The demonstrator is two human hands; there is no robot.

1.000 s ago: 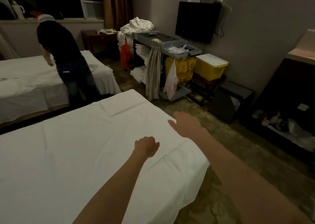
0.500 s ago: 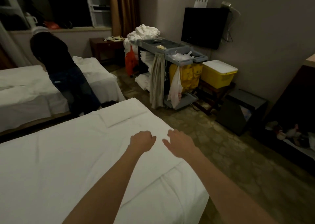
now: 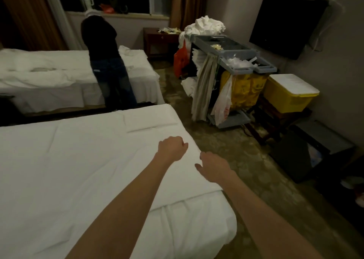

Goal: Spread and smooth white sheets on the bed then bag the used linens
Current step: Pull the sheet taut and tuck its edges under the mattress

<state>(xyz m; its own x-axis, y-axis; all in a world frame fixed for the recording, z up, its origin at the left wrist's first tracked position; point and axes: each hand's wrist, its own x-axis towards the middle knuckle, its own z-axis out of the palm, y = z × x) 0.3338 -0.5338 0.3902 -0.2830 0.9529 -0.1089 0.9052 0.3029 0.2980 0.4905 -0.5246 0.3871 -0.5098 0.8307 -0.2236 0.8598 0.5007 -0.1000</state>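
Right hand (image 3: pixel 213 168) has drawn back beside fisted left hand (image 3: pixel 171 148).

Your near bed (image 3: pixel 197 229) carries a white sheet (image 3: pixel 69 170) spread flat with faint creases, and a folded white piece (image 3: pixel 149 119) lies near its far corner. Beyond it, the second bed (image 3: pixel 49 93) holds rumpled white linen (image 3: pixel 49 69). Patterned floor (image 3: pixel 246 170) runs alongside.
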